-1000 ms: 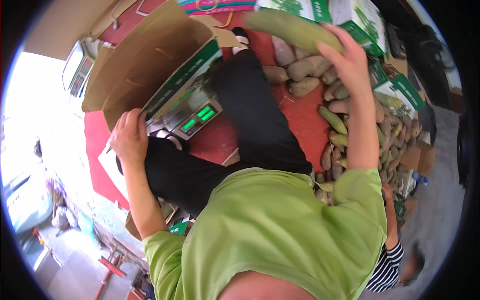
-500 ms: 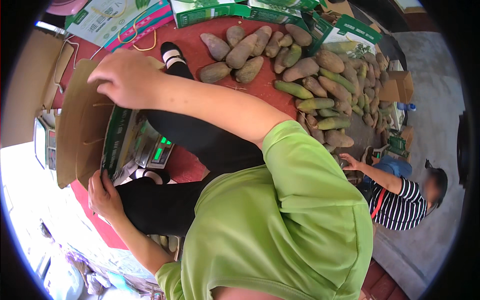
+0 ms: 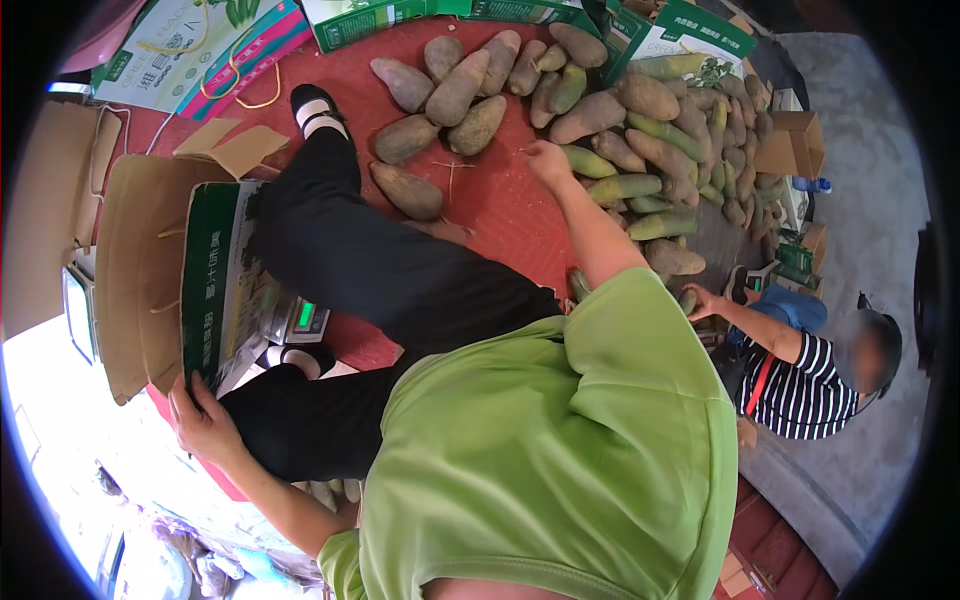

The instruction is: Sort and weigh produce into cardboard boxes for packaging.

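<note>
My left hand (image 3: 206, 424) grips the lower edge of an upright green-and-white carton (image 3: 206, 290), its thumb on the printed side. The carton's brown cardboard flaps stand open beside it. It is on or just above a digital scale (image 3: 306, 318) with a lit green display; the contact is hidden. My right hand (image 3: 550, 166) is stretched out to the radish pile, its fingers curled together at the end of a green radish (image 3: 588, 162). Whether they grip anything is hidden. Several soil-covered radishes (image 3: 456, 88) lie loose on the red floor cover to the left of that hand.
My black-trousered legs (image 3: 380, 260) lie between the carton and the pile. More cartons (image 3: 370, 22) line the far edge. At the right, another person in a striped top (image 3: 800, 395) reaches toward the pile, holding a radish. A second scale (image 3: 80, 312) stands at the left.
My right hand has left the carton's top and swung right to the radish pile. My left hand stays on the carton's edge. The view has shifted slightly; more loose radishes show beside my leg.
</note>
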`<state>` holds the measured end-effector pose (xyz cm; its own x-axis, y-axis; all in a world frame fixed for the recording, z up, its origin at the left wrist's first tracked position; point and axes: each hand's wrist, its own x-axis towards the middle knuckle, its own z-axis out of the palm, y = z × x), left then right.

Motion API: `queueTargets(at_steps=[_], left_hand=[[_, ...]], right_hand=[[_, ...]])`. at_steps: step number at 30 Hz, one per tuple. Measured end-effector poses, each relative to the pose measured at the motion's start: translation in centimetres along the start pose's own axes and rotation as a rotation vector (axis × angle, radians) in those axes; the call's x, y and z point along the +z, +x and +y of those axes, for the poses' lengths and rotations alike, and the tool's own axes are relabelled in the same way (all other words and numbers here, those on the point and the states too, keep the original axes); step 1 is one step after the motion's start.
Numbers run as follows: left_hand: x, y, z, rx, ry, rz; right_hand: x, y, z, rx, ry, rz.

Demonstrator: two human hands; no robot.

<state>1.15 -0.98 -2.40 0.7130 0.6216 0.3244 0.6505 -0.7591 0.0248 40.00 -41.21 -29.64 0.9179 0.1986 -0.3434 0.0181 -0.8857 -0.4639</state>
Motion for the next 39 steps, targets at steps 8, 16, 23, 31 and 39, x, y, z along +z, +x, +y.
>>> queueTargets(at_steps=[8, 16, 23, 31, 39], left_hand=[[0.8, 0.0, -0.4, -0.026, -0.006, -0.025], [0.5, -0.1, -0.3, -0.043, 0.038, -0.017], [0.4, -0.1, -0.3, -0.043, 0.069, -0.003], [0.7, -0.3, -1.1, -0.016, 0.103, 0.012], [0.2, 0.5, 0.8, -0.056, -0.047, 0.017]], right_hand=[[1.1, -2.2, 19.6, 0.807, 0.379, 0.148], [0.2, -4.0, 14.9, 0.992, 1.404, 0.276], [-0.4, -1.4, 15.4, 1.059, 1.889, 0.506], [-1.3, -1.2, 16.6, 0.97, 1.631, 0.319], [-0.7, -0.9, 16.1, 0.939, 1.611, 0.357]])
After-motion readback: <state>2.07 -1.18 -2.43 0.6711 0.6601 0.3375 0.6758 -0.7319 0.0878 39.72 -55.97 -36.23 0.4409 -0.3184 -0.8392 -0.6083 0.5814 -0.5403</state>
